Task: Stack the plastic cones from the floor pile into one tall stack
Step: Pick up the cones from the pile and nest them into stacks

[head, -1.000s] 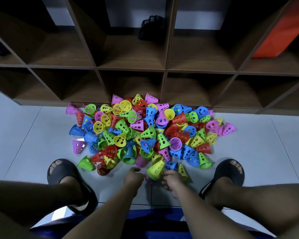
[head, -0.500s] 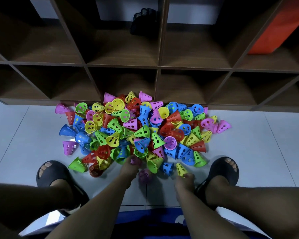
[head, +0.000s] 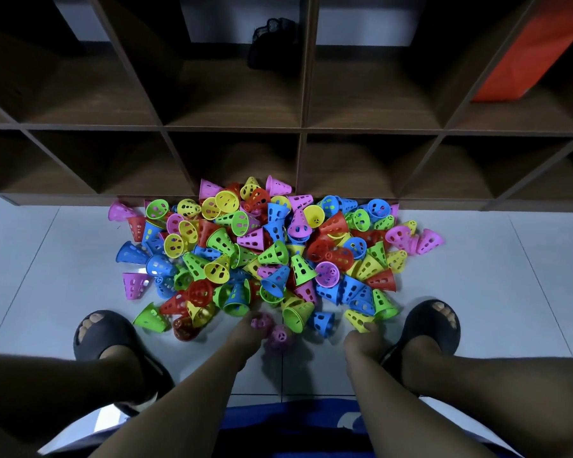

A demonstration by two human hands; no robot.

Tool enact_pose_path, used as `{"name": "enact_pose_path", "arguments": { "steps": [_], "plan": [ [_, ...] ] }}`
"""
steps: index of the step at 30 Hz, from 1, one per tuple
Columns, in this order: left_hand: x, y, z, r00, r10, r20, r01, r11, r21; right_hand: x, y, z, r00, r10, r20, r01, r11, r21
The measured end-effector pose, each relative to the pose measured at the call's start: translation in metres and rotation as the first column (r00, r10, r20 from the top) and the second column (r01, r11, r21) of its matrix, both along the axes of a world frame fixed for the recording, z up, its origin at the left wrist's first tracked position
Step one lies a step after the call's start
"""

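I saw the left hand curled round a perforated purple plastic cone and the right hand pinching a yellow cone lying sideways, at the near edge of the floor pile.

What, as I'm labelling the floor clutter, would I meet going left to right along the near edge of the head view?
Along that row: left sandal → green cone → dark red cone → left hand → loose purple cone → blue cone → right hand → right sandal.
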State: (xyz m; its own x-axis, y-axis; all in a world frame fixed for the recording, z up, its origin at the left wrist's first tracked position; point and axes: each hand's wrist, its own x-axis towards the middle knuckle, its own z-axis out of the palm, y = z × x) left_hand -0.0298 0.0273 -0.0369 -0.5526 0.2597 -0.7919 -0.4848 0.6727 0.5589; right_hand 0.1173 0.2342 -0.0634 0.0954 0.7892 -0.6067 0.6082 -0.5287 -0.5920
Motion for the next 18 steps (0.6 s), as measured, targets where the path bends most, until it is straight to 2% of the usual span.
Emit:
{"name": "enact_pose_path", "arguments": {
  "steps": [4,7,13,16,18],
  "plan": [
    [0.006,-0.003,0.002,0.995,-0.088,0.057,0.089,0.996,-0.017,0.004,0.016,0.012,0.979,0.203,0.025,-0.202,0.978,-0.060],
    [0.007,-0.003,0.002,0.996,-0.083,0.041,0.084,0.996,-0.020,0.002,0.025,0.011,0.955,0.297,0.021,-0.293,0.950,-0.112],
    [0.002,-0.011,0.003,0.999,-0.014,-0.033,0.013,0.999,-0.042,-0.002,0.023,0.015,0.968,0.246,0.052,-0.245,0.969,-0.031],
    [-0.001,-0.015,-0.007,0.993,-0.084,-0.081,0.077,0.993,-0.084,-0.004,0.015,0.023,0.974,0.218,0.068,-0.219,0.976,0.011],
    [0.002,-0.011,0.009,0.994,-0.096,-0.059,0.092,0.994,-0.066,-0.004,0.009,0.029,0.986,0.162,0.032,-0.162,0.987,-0.006]
  ]
}}
